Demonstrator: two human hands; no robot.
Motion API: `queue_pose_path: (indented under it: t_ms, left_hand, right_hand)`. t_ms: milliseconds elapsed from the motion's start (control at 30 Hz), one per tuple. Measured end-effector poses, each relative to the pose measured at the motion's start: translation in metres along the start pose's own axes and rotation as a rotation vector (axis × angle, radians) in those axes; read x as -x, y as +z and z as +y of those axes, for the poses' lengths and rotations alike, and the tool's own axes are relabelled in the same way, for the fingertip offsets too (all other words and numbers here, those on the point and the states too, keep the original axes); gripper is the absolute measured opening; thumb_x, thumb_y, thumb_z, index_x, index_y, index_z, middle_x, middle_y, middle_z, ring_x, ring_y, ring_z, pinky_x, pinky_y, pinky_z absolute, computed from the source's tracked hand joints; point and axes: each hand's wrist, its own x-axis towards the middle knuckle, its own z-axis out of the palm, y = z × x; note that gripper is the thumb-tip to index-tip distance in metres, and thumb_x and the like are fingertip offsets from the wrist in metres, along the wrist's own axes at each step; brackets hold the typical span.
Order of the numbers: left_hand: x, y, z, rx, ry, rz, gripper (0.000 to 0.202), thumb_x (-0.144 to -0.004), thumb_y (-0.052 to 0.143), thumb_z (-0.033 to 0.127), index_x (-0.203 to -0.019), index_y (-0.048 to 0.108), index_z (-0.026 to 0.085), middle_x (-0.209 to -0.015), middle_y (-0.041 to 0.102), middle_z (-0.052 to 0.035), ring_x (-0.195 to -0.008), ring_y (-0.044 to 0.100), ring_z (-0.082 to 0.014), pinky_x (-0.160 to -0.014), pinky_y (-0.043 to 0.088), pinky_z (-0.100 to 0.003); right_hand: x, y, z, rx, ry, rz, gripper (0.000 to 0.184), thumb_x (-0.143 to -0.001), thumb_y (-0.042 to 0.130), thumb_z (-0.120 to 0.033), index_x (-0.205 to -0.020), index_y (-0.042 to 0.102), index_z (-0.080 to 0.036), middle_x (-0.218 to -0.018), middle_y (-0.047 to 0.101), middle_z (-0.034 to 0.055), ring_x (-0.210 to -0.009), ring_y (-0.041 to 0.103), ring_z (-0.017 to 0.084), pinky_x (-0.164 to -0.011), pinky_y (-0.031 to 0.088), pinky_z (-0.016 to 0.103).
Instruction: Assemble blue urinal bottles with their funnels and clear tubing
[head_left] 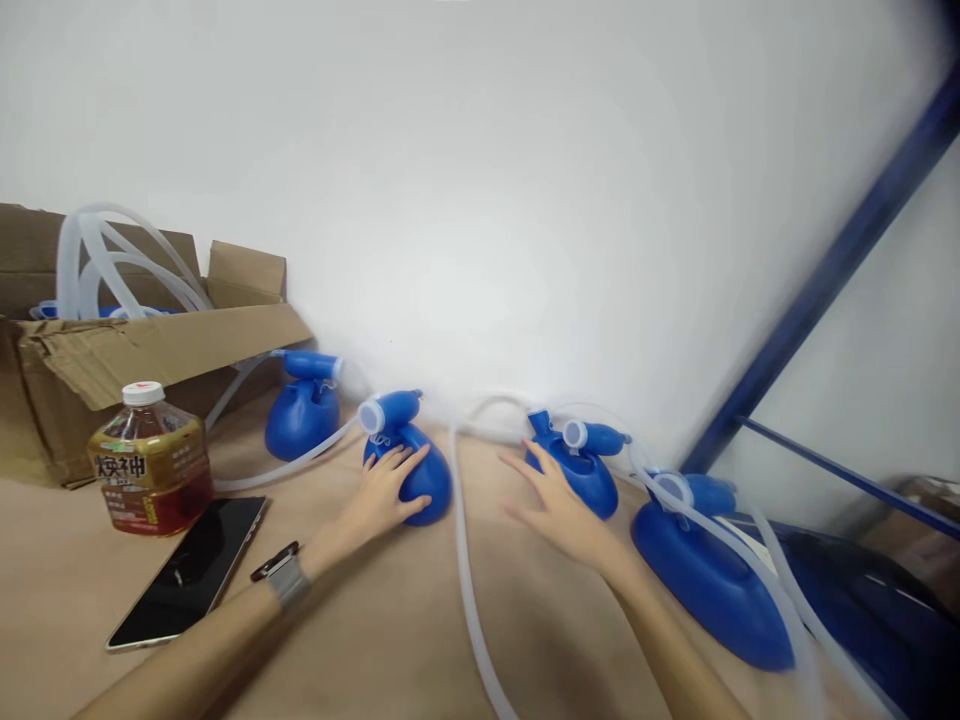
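Note:
My left hand (386,495) lies with spread fingers against the front left side of a blue plastic urinal bottle (431,490) standing on the table. Its thumb is stretched over the bottle's lower front. My right hand (559,505), slightly blurred, is open with fingers apart. It partly covers the left side of another blue urinal bottle (598,485); whether it touches is unclear. Between the hands a whitish flexible tube (469,590) runs toward the front edge. A larger blue urinal bottle (712,580) lies right of my right forearm, with tubing crossing over it.
At the left stand an open cardboard box (172,345) with coiled tubes, a drink bottle (154,470) and a phone (187,575). One more blue urinal bottle (300,420) is beside the box. A white wall (480,200) closes the back; a blue metal frame (832,280) slants at right.

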Motion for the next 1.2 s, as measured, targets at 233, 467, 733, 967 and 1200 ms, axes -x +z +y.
queue_pose_path:
  t_ms: [233,467,733,967,1200]
  left_hand:
    - [0.074,-0.024,0.026,0.071,0.235,-0.16,0.088,-0.081,0.079,0.038,-0.16,0.041,0.027,-0.162,0.046,-0.0167,-0.15,0.044,-0.0377,-0.121,0.036,-0.063]
    - [0.11,-0.031,0.013,0.068,0.449,-0.164,0.087,-0.082,0.081,0.037,-0.159,0.04,0.035,-0.161,0.048,-0.0124,-0.146,0.049,-0.0362,-0.12,0.034,-0.063]
    - [0.13,-0.027,0.0,0.282,0.611,0.009,0.083,-0.083,0.076,0.056,-0.158,0.041,0.043,-0.136,0.074,-0.0046,-0.129,0.066,-0.0346,-0.106,0.058,-0.051]
    - [0.119,-0.023,0.011,0.35,0.446,-0.051,0.066,-0.079,0.081,0.061,-0.136,0.064,0.035,-0.127,0.075,-0.0066,-0.126,0.066,-0.0312,-0.108,0.057,-0.043]
    - [0.047,-0.04,0.066,0.628,0.183,-0.381,0.038,-0.088,0.07,0.057,-0.103,0.072,0.022,-0.089,0.082,-0.0026,-0.091,0.076,-0.0228,-0.096,0.056,-0.037]
  right_hand:
    - [0.066,0.051,-0.038,0.008,-0.045,-0.391,0.113,-0.078,0.085,-0.05,-0.167,0.017,-0.034,-0.174,0.018,0.0139,-0.158,0.019,0.045,-0.122,0.029,0.067]
    - [0.081,0.071,0.07,0.406,-0.003,0.144,0.057,-0.094,0.044,-0.007,-0.144,0.063,-0.024,-0.163,0.046,0.0129,-0.154,0.034,0.041,-0.116,0.04,0.063]
    - [0.027,0.058,0.09,0.251,0.204,0.446,0.044,-0.104,0.042,-0.038,-0.137,0.066,-0.02,-0.153,0.047,0.0189,-0.144,0.043,0.04,-0.111,0.045,0.061]
    - [0.012,0.045,0.03,0.126,-0.172,0.318,0.068,-0.093,0.056,-0.028,-0.159,0.041,-0.028,-0.167,0.036,0.0091,-0.155,0.03,0.03,-0.125,0.03,0.051]
    - [0.023,0.011,-0.019,-0.15,-0.236,0.129,0.066,-0.09,0.071,-0.051,-0.15,0.052,-0.029,-0.147,0.062,0.0088,-0.143,0.05,0.034,-0.128,0.016,0.06]
